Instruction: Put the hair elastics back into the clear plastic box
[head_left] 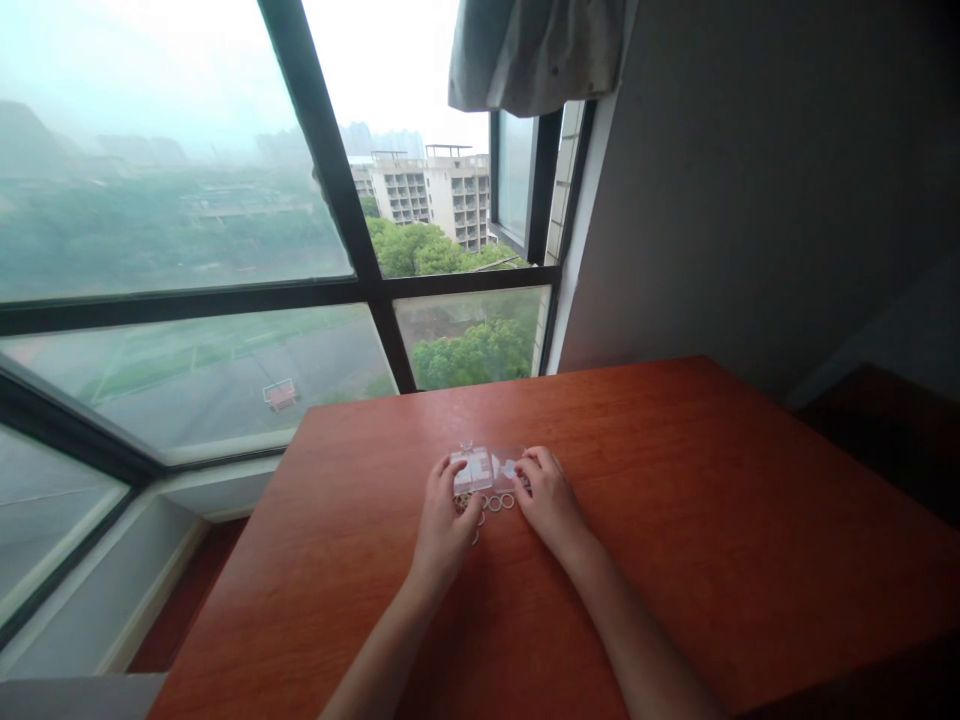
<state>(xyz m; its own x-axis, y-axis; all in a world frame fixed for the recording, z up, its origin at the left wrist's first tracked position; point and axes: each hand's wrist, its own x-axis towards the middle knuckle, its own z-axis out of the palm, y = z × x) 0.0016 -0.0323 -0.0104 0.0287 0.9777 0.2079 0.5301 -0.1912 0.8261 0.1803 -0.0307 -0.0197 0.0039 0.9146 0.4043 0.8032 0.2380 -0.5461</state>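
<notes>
A small clear plastic box [472,468] lies on the table with its transparent lid [507,468] folded out to the right. My left hand [444,515] curls around the box's left side, fingertips on its edge and thumb near its front. My right hand [551,498] is at the lid's right side, its fingers bent together; what they pinch, if anything, is too small to make out. Several pale rings [501,502] lie in front of the box, some partly hidden by my left thumb. Small gold-coloured rings [463,502] show between my left thumb and fingers.
The reddish-brown wooden table [675,480] extends around both hands. Beyond its far edge stands a dark-framed window [375,290], with one pane swung outward at the right. A grey curtain [536,55] hangs at the top, beside a dim wall [750,200].
</notes>
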